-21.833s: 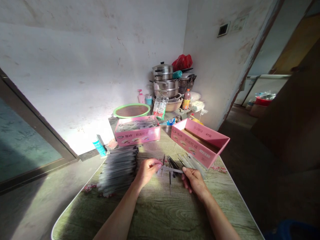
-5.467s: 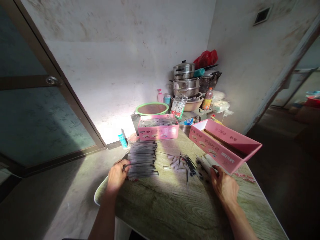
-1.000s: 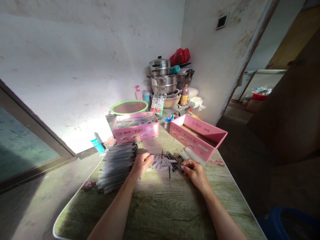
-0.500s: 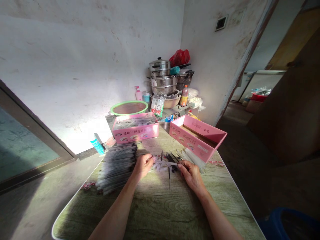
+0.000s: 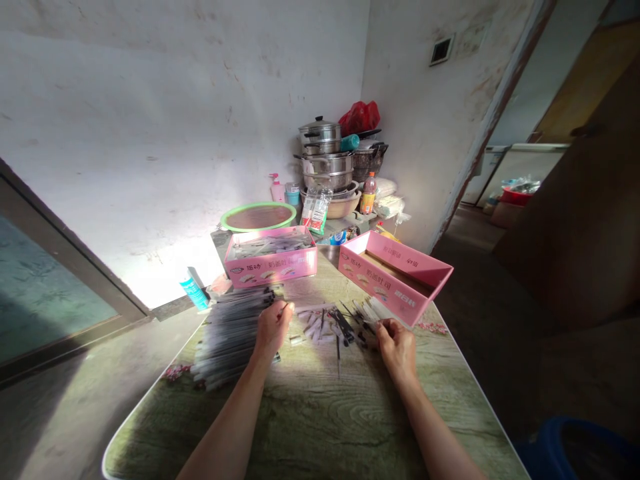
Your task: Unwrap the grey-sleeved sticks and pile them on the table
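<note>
My left hand (image 5: pixel 274 328) is closed in a pinch at the right edge of a large pile of grey, dark-ended plastic sticks (image 5: pixel 233 340); what its fingers hold, if anything, is too small to make out. My right hand (image 5: pixel 397 347) has its fingers closed at the near end of a row of whitish sticks (image 5: pixel 376 308), and its fingertips are partly hidden. Between the hands lie loose short white pieces (image 5: pixel 320 325), several black pieces (image 5: pixel 343 325) and a thin dark rod (image 5: pixel 339 357). A short white piece (image 5: pixel 296 340) lies apart, near my left hand.
A pink box (image 5: pixel 273 268) filled with sticks stands behind the pile. Another pink box (image 5: pixel 400 293), with its bottom showing, stands at the right. Behind them are a green-rimmed round tray (image 5: pixel 230 225), stacked pots (image 5: pixel 327 163) and a bottle (image 5: pixel 368 195). A blue-labelled can (image 5: pixel 194 292) stands left.
My hands have moved apart: the left toward the grey pile, the right toward the whitish sticks. The white strip stretched between them is no longer held across the middle.
</note>
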Available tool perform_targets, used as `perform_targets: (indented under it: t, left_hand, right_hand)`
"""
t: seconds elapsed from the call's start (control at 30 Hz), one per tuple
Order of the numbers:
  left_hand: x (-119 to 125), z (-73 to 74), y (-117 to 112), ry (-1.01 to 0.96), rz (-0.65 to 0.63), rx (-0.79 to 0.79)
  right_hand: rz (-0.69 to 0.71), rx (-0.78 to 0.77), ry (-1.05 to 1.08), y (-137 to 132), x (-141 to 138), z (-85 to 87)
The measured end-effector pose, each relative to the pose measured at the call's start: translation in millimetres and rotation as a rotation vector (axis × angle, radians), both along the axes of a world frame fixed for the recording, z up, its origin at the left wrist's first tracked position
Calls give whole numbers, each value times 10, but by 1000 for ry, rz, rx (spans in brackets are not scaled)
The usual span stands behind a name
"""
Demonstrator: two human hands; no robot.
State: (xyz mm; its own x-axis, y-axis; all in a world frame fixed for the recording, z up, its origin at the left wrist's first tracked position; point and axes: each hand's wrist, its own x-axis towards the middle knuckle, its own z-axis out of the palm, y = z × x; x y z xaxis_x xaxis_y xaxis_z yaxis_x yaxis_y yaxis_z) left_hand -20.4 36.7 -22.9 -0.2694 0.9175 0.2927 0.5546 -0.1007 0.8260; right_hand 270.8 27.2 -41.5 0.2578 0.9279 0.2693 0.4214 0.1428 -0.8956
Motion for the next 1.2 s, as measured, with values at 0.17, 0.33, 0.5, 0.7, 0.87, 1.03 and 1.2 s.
perform_targets:
  t: [0.17,0.33,0.5,0.7,0.87,1.03,1.2]
  left_hand:
    - [129,-36,-19,57,-120,-49]
    - [238,-60,-64,7,-285,-73]
    - [258,-51,-77,-110,-352,-85]
    - [171,-55,-37,-85,-221,-35]
    - [207,-86,-48,30,-329,53]
    - [222,-71,-60,239,-411,82]
    - [220,-51,-81,270,-403,98]
  right_hand:
    - [125,-56,-231,-46,-142,38]
    - [318,-19,-172,-118,-164,161]
    - [489,-84,-30,-115,-192,155]
    - [156,-74,-12,-2,32,65]
    - [-263,-231,-507,32,236,138]
    - [-329,-447,-681,26,287,233]
    - [-303,-482,-723,26,279,232]
